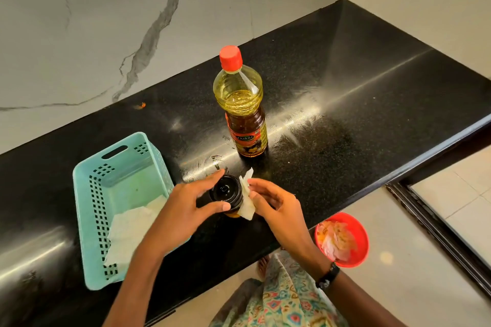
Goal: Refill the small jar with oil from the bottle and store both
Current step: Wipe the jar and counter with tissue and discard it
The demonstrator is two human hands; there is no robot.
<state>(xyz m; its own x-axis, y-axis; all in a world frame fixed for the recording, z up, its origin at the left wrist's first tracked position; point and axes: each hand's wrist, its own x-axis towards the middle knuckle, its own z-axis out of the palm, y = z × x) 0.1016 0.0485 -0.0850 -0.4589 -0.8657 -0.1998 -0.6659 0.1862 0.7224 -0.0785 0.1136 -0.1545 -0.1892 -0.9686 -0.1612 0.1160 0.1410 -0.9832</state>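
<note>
At lower centre of the head view, the small jar [226, 194] stood on the black granite counter [345, 114], black lid on. The left hand [183, 210] gripped it, thumb and fingers curled round the lid. The right hand [276, 207] pinched a white tissue [246, 199] against the jar's side. The capped oil bottle [244, 106] stood upright just above them; a turquoise basket [93, 194] sat at lower left

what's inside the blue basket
White paper tissue lies on the floor of the blue basket, toward its near end. The left hand and forearm cover the near right corner, so anything there is hidden.
</note>
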